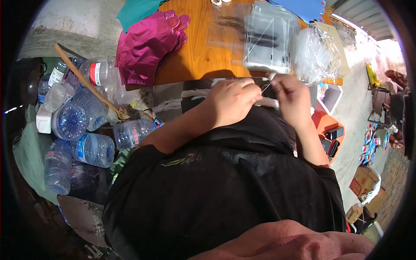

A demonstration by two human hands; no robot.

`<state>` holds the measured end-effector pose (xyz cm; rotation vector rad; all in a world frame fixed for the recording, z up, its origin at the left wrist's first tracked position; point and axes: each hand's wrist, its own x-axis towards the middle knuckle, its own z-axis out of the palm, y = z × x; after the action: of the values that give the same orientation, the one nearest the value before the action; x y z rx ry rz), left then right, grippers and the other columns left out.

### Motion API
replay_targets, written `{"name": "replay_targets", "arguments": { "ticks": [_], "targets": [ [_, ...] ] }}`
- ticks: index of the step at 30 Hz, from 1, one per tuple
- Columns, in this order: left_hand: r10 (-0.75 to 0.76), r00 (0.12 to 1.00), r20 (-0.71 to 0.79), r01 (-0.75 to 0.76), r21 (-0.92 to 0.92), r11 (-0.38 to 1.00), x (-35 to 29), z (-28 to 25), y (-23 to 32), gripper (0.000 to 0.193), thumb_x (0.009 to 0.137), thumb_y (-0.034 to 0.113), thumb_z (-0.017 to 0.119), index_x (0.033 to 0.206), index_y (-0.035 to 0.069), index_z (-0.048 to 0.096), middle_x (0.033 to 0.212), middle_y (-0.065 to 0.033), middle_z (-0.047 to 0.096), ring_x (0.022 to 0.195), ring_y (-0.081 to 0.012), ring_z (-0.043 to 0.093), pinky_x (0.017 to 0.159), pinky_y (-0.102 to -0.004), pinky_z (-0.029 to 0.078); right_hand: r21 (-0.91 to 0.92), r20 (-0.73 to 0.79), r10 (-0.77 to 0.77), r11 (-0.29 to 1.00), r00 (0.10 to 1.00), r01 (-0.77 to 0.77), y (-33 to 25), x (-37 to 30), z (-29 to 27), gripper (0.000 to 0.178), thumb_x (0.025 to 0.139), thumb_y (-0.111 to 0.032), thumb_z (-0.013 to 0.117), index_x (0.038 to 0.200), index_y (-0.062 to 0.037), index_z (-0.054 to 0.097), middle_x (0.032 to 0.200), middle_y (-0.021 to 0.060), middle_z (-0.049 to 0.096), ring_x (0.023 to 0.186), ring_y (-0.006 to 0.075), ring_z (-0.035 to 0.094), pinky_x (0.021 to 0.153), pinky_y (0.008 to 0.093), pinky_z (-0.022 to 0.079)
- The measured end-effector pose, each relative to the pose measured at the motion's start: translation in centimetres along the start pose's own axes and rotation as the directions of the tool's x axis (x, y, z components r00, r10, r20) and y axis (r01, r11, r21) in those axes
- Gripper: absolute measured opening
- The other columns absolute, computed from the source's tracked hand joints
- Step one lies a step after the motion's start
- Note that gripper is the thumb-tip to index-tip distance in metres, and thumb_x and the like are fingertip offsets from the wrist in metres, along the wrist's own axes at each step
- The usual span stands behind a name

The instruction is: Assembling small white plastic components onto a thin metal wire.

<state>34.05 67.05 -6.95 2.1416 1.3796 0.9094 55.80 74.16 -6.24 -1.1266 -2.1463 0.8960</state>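
My qty list, min. nos. where stuff overlaps

I've 2 hands, i.e. L hand [234, 102] + R hand [295, 99], & 1 thin strand [266, 88] btwn them. Also 1 wooden surface [206, 43], 1 magenta cloth pile [145, 50], 1 teal cloth [141, 12], 1 blue cloth [303, 8]. Clear plastic pkgs [266, 41]: several, can't get an exact no. Plastic btls [97, 149]: min. 8, some part hidden. Plus 1 white box [43, 119], 1 long wooden handle [82, 78], 1 orange bin [320, 120], min. 2 cardboard boxes [366, 180].
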Motion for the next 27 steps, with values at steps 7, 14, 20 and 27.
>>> {"name": "replay_targets", "arguments": {
  "ticks": [7,14,20,27],
  "targets": [
    [0.018,0.997,-0.077,-0.023,-0.066,0.998,-0.1,-0.1,0.0,0.008,0.094,0.014,0.072,0.097,0.009,0.067,0.088,-0.0126,0.067,0.084,-0.0378,0.071,0.071,-0.0482,0.056,0.837,0.465,0.034,0.310,0.885,-0.452,-0.4,-2.0,-1.5,0.021,0.108,-0.012,0.061,0.112,0.0018,0.077,0.096,0.0088,0.078,0.068,0.0069,0.063,0.058,0.0229,0.050],
    [-0.015,0.999,-0.031,0.017,0.061,0.998,-0.3,0.3,0.0,0.009,0.093,0.015,0.073,0.097,0.009,0.068,0.090,-0.0126,0.068,0.084,-0.0378,0.071,0.072,-0.0478,0.056,0.218,0.115,0.041,0.974,0.993,-0.065,2.3,-1.5,1.6,0.014,0.105,-0.005,0.065,0.104,0.0000,0.078,0.095,0.0032,0.077,0.076,0.0099,0.065,0.069,0.0240,0.051],
    [0.017,0.996,-0.085,-0.016,0.022,1.000,-1.0,0.9,-0.4,0.008,0.094,0.015,0.073,0.097,0.010,0.068,0.090,-0.0114,0.067,0.083,-0.0357,0.071,0.071,-0.0464,0.057,0.927,0.350,0.053,0.124,0.935,-0.354,0.1,-2.7,-0.1,0.024,0.108,-0.018,0.064,0.119,0.0012,0.074,0.109,0.0177,0.079,0.079,0.0110,0.070,0.064,0.0216,0.055],
    [-0.025,1.000,0.002,0.024,0.079,0.997,-0.7,0.1,0.0,0.009,0.093,0.015,0.073,0.099,0.010,0.069,0.093,-0.0128,0.069,0.084,-0.0366,0.072,0.070,-0.0462,0.057,0.229,0.261,-0.022,0.973,0.965,-0.040,1.1,-1.5,1.5,0.011,0.102,-0.005,0.069,0.105,0.0016,0.078,0.100,0.0074,0.080,0.081,0.0104,0.069,0.070,0.0294,0.053]
  ]
}}
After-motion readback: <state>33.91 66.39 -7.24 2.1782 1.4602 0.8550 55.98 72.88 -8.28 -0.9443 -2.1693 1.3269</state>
